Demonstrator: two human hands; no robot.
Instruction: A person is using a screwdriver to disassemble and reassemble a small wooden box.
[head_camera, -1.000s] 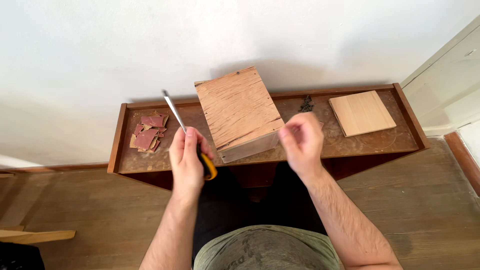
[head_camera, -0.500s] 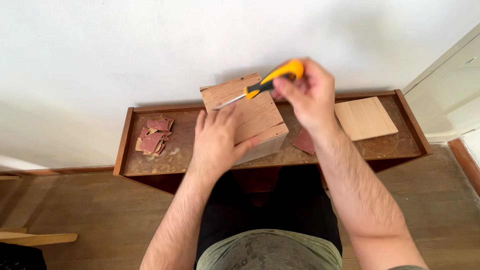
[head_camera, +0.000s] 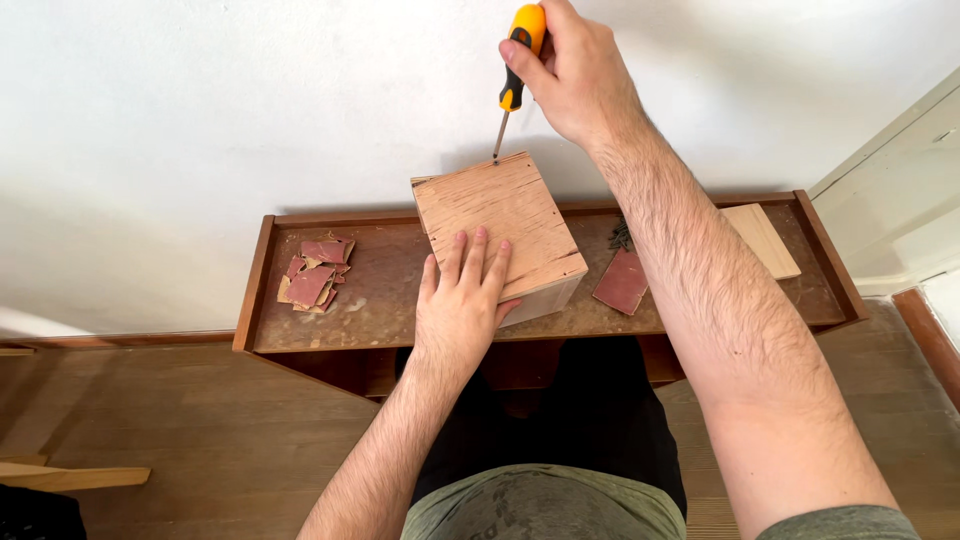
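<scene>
From the head camera, looking straight down: the light-brown square wooden box (head_camera: 500, 235) stands on the long dark-brown wooden tray-like shelf (head_camera: 400, 300) against the white wall (head_camera: 200, 120), roughly at its middle, and the right hand (head_camera: 580, 70) is up high with the yellow-and-black-handled screwdriver (head_camera: 512, 75), its thin shaft angled down so the tip meets the box's far top edge. To do this well, I judge the shaft wants to line up squarely with whatever it bears on, with steady downward pressure and the box pinned so it cannot skid (the tip's exact seat is too small to make out). The right fingers are curled tight and clamped around the handle. The left hand (head_camera: 462, 305) lies flat on the box's top face, fingers (head_camera: 478, 258) extended and only slightly apart, pressing down, gripping nothing. Left on the shelf, a heap of reddish sandpaper scraps (head_camera: 313, 275); right, one reddish sandpaper sheet (head_camera: 622, 282) and a pale flat wooden panel (head_camera: 765, 240).
</scene>
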